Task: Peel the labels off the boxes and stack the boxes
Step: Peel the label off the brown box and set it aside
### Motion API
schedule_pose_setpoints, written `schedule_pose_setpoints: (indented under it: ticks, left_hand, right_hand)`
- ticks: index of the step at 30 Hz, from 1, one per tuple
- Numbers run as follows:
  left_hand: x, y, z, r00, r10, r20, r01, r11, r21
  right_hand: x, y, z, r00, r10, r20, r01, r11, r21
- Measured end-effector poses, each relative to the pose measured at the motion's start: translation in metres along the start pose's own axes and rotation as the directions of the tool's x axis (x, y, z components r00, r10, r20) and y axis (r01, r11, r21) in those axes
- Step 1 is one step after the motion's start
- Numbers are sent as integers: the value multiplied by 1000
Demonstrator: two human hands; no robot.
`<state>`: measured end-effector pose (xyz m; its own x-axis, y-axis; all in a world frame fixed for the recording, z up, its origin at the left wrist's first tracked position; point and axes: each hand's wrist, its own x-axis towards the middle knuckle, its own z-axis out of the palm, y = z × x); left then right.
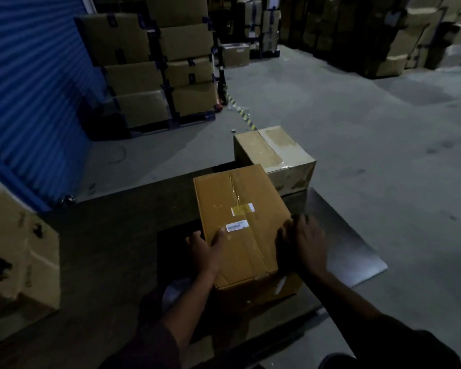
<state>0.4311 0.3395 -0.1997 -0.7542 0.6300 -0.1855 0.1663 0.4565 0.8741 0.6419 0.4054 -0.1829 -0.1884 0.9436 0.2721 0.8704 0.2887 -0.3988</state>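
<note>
A brown cardboard box (240, 217) sits on a dark metal table (112, 235) in front of me. Its taped top carries a white barcode label (237, 225) and a second yellowish label (242, 209) just beyond. My left hand (206, 247) grips the box's left edge, thumb on top touching the barcode label's near corner. My right hand (302, 241) holds the box's right side, fingers curled over the top edge. Another label (280, 284) shows on the box's near right face. A paler taped box (274, 153) stands just behind it.
A battered cardboard box (19, 251) stands at the left. The table's shiny right edge (357, 251) ends above a grey concrete floor. Pallet stacks of boxes (155, 65) stand by a blue roller door (30, 83); more stacked boxes (383, 30) line the back.
</note>
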Motion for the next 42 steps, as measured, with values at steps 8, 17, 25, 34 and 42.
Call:
schedule_pose_setpoints:
  ticks: [8, 17, 25, 34, 42]
  left_hand:
    - [13, 0, -3, 1000, -21, -1, 21, 1000, -4]
    - [50, 11, -3, 998, 52, 34, -54, 997, 60]
    - [58, 8, -1, 995, 90, 32, -91, 996, 11]
    - [62, 7, -1, 988, 150, 29, -151, 988, 24]
    - [67, 2, 1, 986, 162, 26, -162, 986, 27]
  right_hand:
    - [26, -44, 17, 947, -271, 171, 220, 938, 269]
    - [26, -66, 36, 949, -277, 152, 242, 946, 215]
    - [27, -80, 40, 905, -349, 242, 313, 934, 175]
    - [39, -90, 40, 890, -310, 334, 255, 946, 200]
    - [43, -87, 36, 852, -350, 390, 291, 935, 203]
